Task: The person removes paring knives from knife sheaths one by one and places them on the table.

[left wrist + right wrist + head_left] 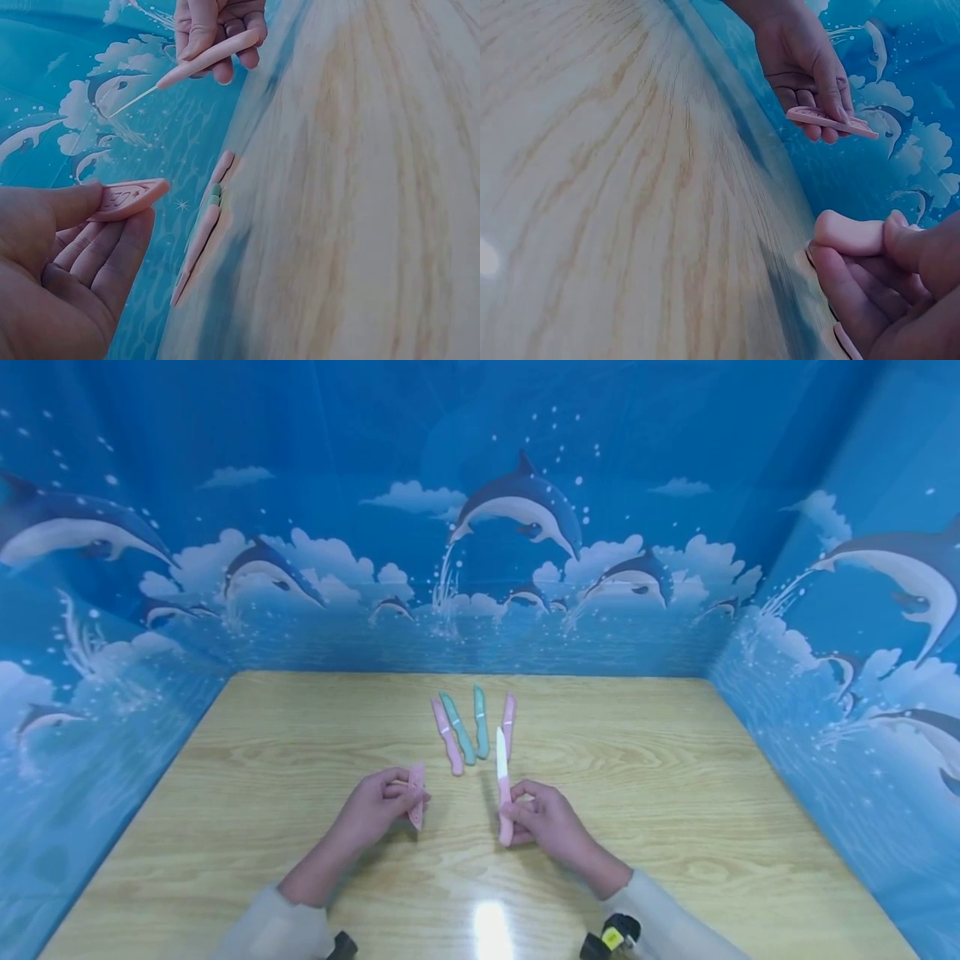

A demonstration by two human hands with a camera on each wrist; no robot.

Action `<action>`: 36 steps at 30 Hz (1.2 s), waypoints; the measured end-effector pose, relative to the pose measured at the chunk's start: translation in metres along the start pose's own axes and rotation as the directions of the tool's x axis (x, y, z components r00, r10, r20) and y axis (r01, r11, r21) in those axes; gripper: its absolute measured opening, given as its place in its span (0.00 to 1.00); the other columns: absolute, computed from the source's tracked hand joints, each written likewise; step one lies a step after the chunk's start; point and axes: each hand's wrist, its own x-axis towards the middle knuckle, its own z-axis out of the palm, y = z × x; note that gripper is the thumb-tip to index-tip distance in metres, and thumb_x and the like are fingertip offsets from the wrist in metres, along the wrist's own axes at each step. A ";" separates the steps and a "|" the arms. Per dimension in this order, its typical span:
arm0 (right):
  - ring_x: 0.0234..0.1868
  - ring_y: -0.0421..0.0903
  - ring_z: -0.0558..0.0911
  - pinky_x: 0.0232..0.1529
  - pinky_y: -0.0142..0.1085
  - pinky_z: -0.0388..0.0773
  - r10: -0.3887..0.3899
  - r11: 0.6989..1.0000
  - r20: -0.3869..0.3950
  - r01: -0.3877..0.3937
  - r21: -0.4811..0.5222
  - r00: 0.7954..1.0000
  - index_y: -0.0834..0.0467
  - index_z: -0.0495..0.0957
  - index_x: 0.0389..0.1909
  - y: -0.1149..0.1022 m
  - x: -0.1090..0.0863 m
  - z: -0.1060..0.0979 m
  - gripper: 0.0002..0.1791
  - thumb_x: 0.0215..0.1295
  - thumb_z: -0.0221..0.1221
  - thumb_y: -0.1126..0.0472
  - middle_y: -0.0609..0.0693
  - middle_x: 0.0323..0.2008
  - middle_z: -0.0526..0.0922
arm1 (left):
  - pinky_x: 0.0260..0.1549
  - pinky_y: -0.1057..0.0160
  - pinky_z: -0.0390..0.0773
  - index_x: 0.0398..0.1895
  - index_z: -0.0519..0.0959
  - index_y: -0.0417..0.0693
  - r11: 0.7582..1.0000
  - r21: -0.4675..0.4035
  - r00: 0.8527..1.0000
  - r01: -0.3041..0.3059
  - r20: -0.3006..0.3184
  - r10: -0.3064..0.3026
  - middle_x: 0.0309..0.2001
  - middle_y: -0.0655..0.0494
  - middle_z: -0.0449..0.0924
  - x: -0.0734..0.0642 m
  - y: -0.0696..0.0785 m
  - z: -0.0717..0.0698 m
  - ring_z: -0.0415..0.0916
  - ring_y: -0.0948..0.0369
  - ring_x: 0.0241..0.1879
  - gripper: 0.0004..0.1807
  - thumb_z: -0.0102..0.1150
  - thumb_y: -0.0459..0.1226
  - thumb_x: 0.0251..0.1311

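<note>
My right hand [551,820] grips a small knife by its pink handle [505,818], the bare white blade [502,753] pointing away from me. A pink blade sheath [416,797], with a raised pattern on its face, is pinched between the thumb and fingers of my left hand [375,808]. In the left wrist view the same sheath [127,199] is seen close up, and the knife handle [210,58] is beyond it. The two hands are apart above the table. Most of the blade is out of sight in the right wrist view, where the handle's rounded end [847,232] shows.
Ahead of the hands lie a pink sheathed knife [447,737], two green ones [459,730] [481,723] and another pink one [510,714], partly behind the raised blade. The wooden table [300,735] meets a blue dolphin-print curtain [337,635] at the back and sides.
</note>
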 end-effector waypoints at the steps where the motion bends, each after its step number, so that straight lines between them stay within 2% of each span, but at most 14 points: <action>1: 0.33 0.54 0.87 0.36 0.43 0.86 0.003 1.000 -0.002 -0.003 0.006 1.000 0.70 0.72 0.43 0.000 0.000 0.000 0.09 0.68 0.57 0.67 0.67 0.35 0.85 | 0.36 0.62 0.85 0.46 0.77 0.36 1.000 -0.001 1.000 -0.003 0.001 0.003 0.37 0.46 0.86 0.000 0.001 0.000 0.85 0.56 0.37 0.11 0.60 0.31 0.63; 9: 0.33 0.53 0.87 0.36 0.44 0.86 0.025 0.999 -0.019 -0.024 0.030 1.000 0.71 0.71 0.44 0.002 0.001 0.001 0.09 0.69 0.55 0.68 0.67 0.36 0.84 | 0.36 0.65 0.85 0.47 0.77 0.37 1.000 -0.008 1.000 -0.001 0.017 0.001 0.37 0.47 0.86 0.002 0.001 0.000 0.85 0.56 0.37 0.11 0.60 0.31 0.63; 16: 0.32 0.53 0.87 0.36 0.43 0.86 0.023 1.000 -0.042 -0.022 0.022 0.999 0.72 0.70 0.45 0.001 0.001 0.003 0.09 0.69 0.53 0.70 0.67 0.36 0.84 | 0.36 0.62 0.85 0.46 0.79 0.36 1.000 -0.010 1.000 0.006 -0.024 -0.006 0.42 0.47 0.81 0.001 0.002 0.001 0.84 0.57 0.34 0.10 0.61 0.30 0.62; 28: 0.31 0.50 0.86 0.35 0.41 0.86 0.043 0.998 -0.024 -0.042 0.040 0.999 0.71 0.72 0.47 -0.002 0.012 0.022 0.11 0.68 0.57 0.68 0.64 0.33 0.85 | 0.40 0.59 0.85 0.51 0.78 0.34 0.997 0.082 0.999 0.008 -0.052 -0.003 0.42 0.48 0.83 0.004 -0.002 -0.003 0.83 0.57 0.37 0.18 0.64 0.35 0.61; 33: 0.32 0.52 0.87 0.35 0.41 0.86 0.019 0.999 -0.016 -0.018 0.044 1.000 0.71 0.72 0.46 -0.005 0.019 0.033 0.12 0.67 0.57 0.68 0.64 0.33 0.85 | 0.42 0.61 0.84 0.56 0.76 0.35 0.996 0.094 0.999 0.004 -0.052 0.001 0.47 0.44 0.82 0.006 -0.003 -0.009 0.83 0.57 0.41 0.20 0.61 0.36 0.64; 36: 0.32 0.53 0.87 0.34 0.41 0.86 -0.002 0.999 -0.016 0.003 0.038 1.000 0.70 0.73 0.46 -0.010 0.025 0.041 0.11 0.67 0.58 0.67 0.64 0.32 0.85 | 0.43 0.61 0.83 0.56 0.77 0.34 0.995 0.092 0.998 -0.023 -0.054 0.028 0.51 0.41 0.80 0.008 -0.004 -0.013 0.82 0.55 0.43 0.18 0.58 0.35 0.66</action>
